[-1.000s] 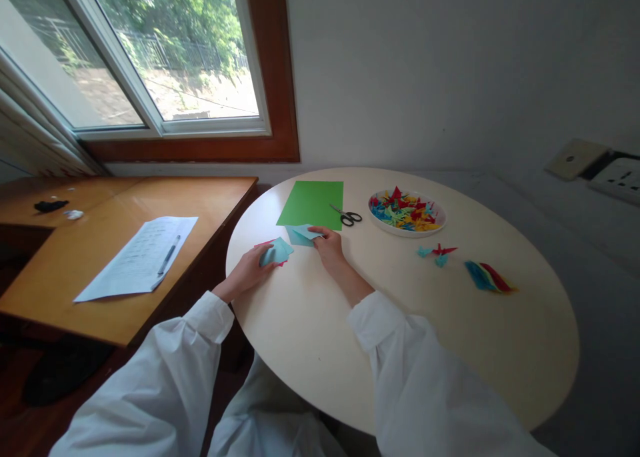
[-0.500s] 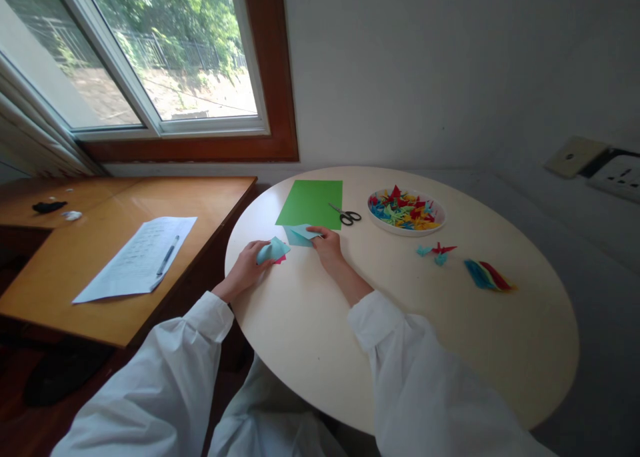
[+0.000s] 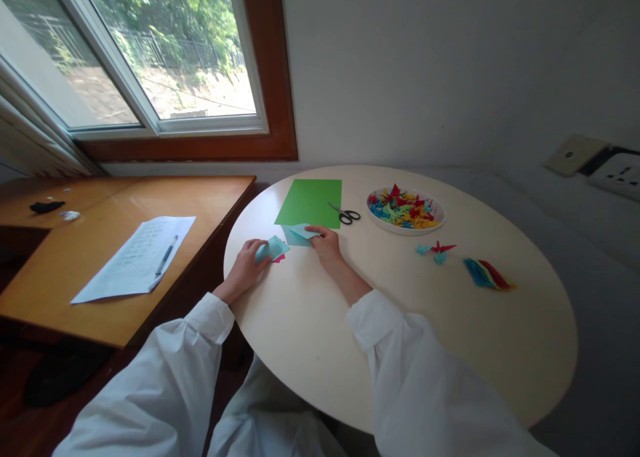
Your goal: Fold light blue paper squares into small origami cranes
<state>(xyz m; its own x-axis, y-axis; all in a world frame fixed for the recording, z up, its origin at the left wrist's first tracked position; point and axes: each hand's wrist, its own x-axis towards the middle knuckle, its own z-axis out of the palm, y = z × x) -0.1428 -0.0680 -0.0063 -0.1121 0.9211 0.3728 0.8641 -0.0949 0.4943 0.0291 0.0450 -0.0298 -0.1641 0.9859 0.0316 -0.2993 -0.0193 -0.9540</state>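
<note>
At the left side of the round table, my left hand is closed on a small light-blue paper square. Pink paper peeks out from under that square. Slightly farther forward, my right hand pinches a light-blue paper sheet, one part of which is raised over the other. The two blue papers lie close together but apart. Just beyond them is a large green sheet, with black-handled scissors resting on its right edge.
A white dish full of colourful folded paper cranes stands at the back. Red and blue paper cranes and a fan of coloured paper strips lie to the right. Beside the round table, a wooden desk holds a written sheet and a pen.
</note>
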